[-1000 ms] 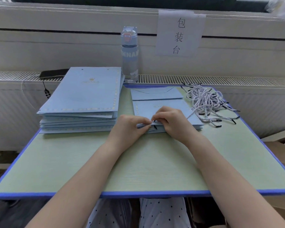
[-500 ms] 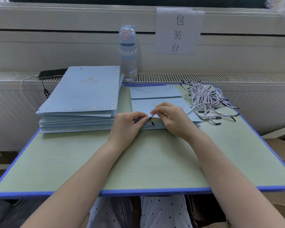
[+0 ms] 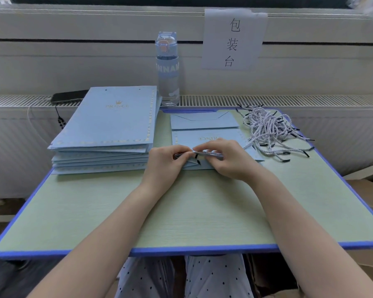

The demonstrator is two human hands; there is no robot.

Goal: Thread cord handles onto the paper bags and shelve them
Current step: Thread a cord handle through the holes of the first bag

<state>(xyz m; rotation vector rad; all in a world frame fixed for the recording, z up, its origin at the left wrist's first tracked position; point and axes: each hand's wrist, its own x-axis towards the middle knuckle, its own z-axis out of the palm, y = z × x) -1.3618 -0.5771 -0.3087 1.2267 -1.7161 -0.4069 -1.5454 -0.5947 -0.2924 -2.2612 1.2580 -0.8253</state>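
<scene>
On the table (image 3: 181, 222), the left hand (image 3: 166, 160) and right hand (image 3: 226, 160) sit close together, each pinching the lifted near edge of a flat paper bag (image 3: 205, 137). Two black cord tips (image 3: 197, 159) poke out between them. To the left lies a stack of flat bags (image 3: 108, 123), to the right a heap of loose cords (image 3: 269, 130). Behind stands a bottle (image 3: 167, 69), contents unclear.

bag stack (image 3: 108, 130) blocks left, cord pile (image 3: 271, 132) right, near desk (image 3: 181, 222) bare

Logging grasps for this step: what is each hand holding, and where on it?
The left hand and right hand both pinch the bag at its near edge, either side of two black cord tips.
</scene>
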